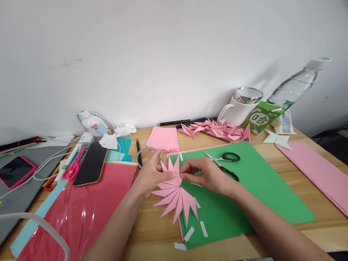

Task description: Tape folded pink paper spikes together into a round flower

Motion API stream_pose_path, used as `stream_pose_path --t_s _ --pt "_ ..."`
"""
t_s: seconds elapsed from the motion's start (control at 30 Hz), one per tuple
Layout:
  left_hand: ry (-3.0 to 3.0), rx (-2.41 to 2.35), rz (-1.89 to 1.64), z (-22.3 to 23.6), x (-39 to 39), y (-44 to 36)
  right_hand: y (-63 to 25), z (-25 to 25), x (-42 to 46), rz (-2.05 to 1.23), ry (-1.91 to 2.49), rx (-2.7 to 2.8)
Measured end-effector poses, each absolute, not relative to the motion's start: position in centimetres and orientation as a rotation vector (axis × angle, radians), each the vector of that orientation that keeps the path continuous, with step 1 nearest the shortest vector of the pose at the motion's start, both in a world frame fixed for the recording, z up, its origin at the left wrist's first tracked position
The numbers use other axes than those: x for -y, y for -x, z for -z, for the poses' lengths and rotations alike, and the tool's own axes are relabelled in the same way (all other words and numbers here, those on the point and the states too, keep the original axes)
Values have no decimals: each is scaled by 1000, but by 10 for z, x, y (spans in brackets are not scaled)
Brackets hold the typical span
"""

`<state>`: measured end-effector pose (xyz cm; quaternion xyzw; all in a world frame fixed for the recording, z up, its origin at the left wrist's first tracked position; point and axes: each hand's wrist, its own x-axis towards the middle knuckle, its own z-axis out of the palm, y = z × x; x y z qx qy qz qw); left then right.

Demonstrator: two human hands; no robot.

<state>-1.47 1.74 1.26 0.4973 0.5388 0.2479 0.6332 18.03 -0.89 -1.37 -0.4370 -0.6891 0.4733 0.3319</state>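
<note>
A pink folded-paper star point(174, 201) with many pointed petals hangs tilted over the left edge of the green paper point(269, 191). My left hand point(151, 175) grips its upper left petals between thumb and fingers. At the upper right of the star's centre, my right hand point(206, 175) pinches with thumb and forefinger; the exact spot is partly hidden by the fingertips. Scissors point(224, 158) with black handles lie just beyond my right hand. Small white strips point(203, 229) are scattered on the green paper near the star.
Pink paper squares point(163, 138) and a heap of folded pink pieces point(220, 129) lie by the wall. A white mug point(239, 108) and a leaning water bottle point(296, 84) stand at right, above long pink sheets point(326, 181). Left are a phone point(91, 164) and a red pack point(88, 211).
</note>
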Motion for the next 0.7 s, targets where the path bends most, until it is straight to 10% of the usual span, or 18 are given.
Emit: stream_pose_path --t_s 0.7 --pt "-1058 -1190 -578 -13 -18 14 -181 11 7 -1349 1150 1713"
